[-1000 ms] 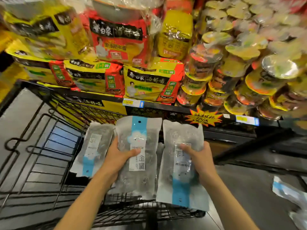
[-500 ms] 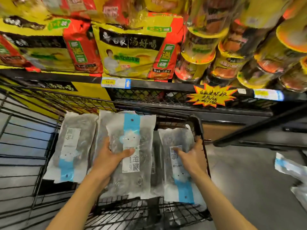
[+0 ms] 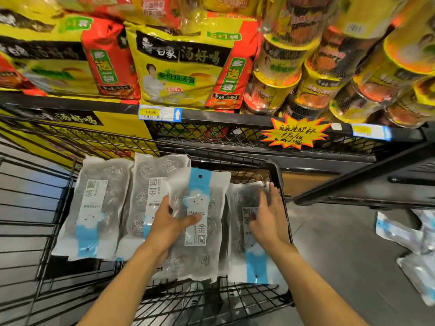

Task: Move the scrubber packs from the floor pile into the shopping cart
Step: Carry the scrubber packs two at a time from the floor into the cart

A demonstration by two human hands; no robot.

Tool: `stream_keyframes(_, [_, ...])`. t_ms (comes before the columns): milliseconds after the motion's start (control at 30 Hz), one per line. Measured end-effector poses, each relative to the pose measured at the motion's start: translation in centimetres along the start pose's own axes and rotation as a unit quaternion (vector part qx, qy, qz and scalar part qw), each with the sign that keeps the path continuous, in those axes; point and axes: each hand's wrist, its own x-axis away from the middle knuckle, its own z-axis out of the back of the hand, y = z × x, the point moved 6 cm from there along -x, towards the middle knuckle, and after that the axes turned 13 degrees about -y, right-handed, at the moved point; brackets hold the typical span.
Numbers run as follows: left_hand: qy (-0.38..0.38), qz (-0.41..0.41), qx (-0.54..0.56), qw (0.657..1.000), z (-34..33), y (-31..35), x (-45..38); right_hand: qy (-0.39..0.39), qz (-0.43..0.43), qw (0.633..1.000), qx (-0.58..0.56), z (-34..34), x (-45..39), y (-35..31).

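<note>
Presently, contents by size:

Shelf [image 3: 211,115]: behind the cart, stocked with noodle bags [image 3: 183,62] and cup noodles [image 3: 329,74]; price tag [image 3: 160,112] on its front edge.

Cart [image 3: 281,175]: black wire, against the shelf base, four scrubber packs inside.

Floor pile [image 3: 414,245]: several packs on the grey floor, well right of the cart.

Packs in cart, left edge to right edge: first pack [image 3: 91,210] and second pack [image 3: 150,198] lying flat, side by side; third pack [image 3: 195,222] overlapping the second; fourth pack [image 3: 249,231] along the right rim.

Left hand [image 3: 169,224]: grips the third pack, thumb across its label, fingers hidden beneath.

Right hand [image 3: 268,217]: fingers spread and nearly straight, resting on the fourth pack; it looks released or close to it, nothing clasped.

Step in hand, by judgement: setting down two packs in the cart, the right one apparently placed, the left one not yet let go.

Next move calls for: opening the left hand so the third pack settles flat, then lifting both hands clear of the rim and reaching right to the floor pile, which is far from exhausted.
</note>
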Motion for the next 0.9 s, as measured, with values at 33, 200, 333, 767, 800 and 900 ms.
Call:
stream_keyframes(33, [0.006,0.007,-0.002,1.000,-0.3,-0.1,-0.1,-0.002,0.010,1.000,-0.008,-0.1,-0.3,0.0])
stream_keyframes(200, [-0.014,0.005,-0.062,0.998,-2.5,-0.2,-0.7,0.014,0.050,0.997,0.051,2.1,0.6,-0.2])
stream_keyframes(333, [0.022,-0.006,-0.203,0.979,-4.6,0.4,-0.4,0.040,0.073,0.995,0.055,3.5,1.6,-0.2])
stream_keyframes(767, [-0.020,-0.017,-0.368,0.930,-6.3,-0.2,-0.3,0.035,0.110,0.990,0.080,5.9,4.9,-1.9])
stream_keyframes(800, [-0.009,-0.019,-0.391,0.920,-6.4,0.0,-0.2,0.037,0.115,0.989,0.090,6.2,5.4,-2.0])
stream_keyframes(900, [0.041,0.000,-0.451,0.892,-5.7,0.7,0.0,0.029,0.105,0.986,0.126,7.2,6.7,-2.3])
